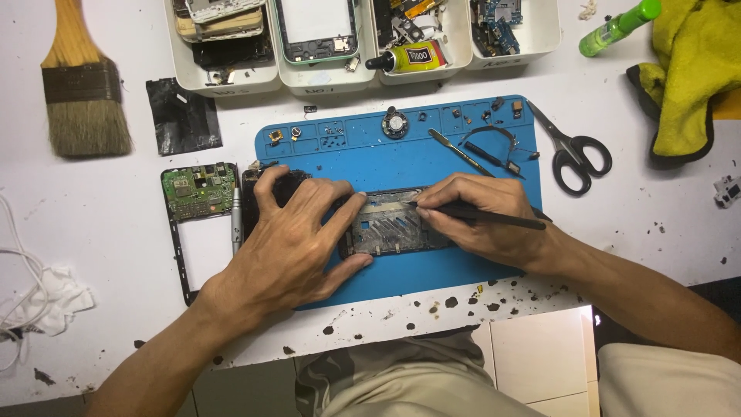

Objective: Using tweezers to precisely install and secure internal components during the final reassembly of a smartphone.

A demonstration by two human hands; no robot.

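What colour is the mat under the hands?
The flat rubber work mat is blue, seen clearly in the head view.

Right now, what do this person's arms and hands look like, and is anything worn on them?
Both forearms are bare, with no sleeves in view. The left hand and right hand wear no gloves, rings, watch or bands. Fingernails are short. Light khaki trousers show below the table edge.

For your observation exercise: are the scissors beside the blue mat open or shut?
Shut: the scissors lie flat with both blades together in one line.
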